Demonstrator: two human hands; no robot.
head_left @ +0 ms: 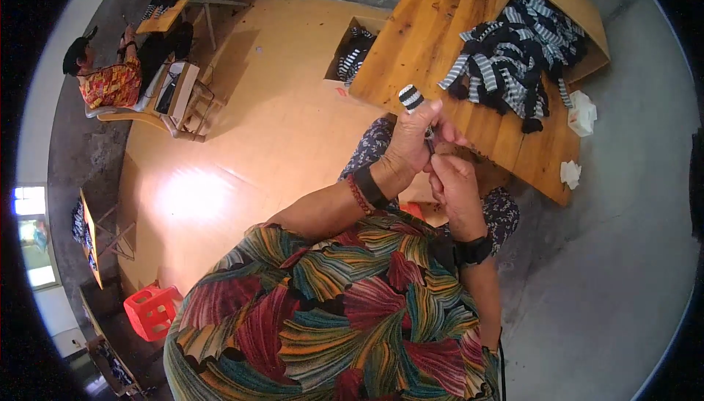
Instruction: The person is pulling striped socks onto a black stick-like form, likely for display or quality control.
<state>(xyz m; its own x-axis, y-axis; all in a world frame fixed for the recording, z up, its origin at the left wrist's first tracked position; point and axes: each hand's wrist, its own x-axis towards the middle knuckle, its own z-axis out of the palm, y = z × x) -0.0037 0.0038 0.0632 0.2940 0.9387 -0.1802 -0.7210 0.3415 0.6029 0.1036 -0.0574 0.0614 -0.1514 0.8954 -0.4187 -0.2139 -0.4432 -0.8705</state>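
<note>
My left hand [411, 139] is closed around a small black-and-white striped knit piece [411, 97], whose banded end sticks up above the thumb. Close below it, my right hand [456, 182] is pinched, with its fingertips at a thin dark bit just under the left hand. Whether that bit is part of the knit piece or a separate tool, I cannot tell. Both hands are over my lap, by the near edge of the wooden table [422, 34]. A heap of striped grey-and-black knit pieces [506, 67] lies on that table, beyond my hands to the right.
A cardboard box [598, 52] lies on its side, spilling the heap. Near it are a white tissue pack [582, 113] and a crumpled tissue [570, 174]. Another carton [332, 71] stands on the floor. A person [110, 82] sits far left; a red stool [152, 311] stands lower left.
</note>
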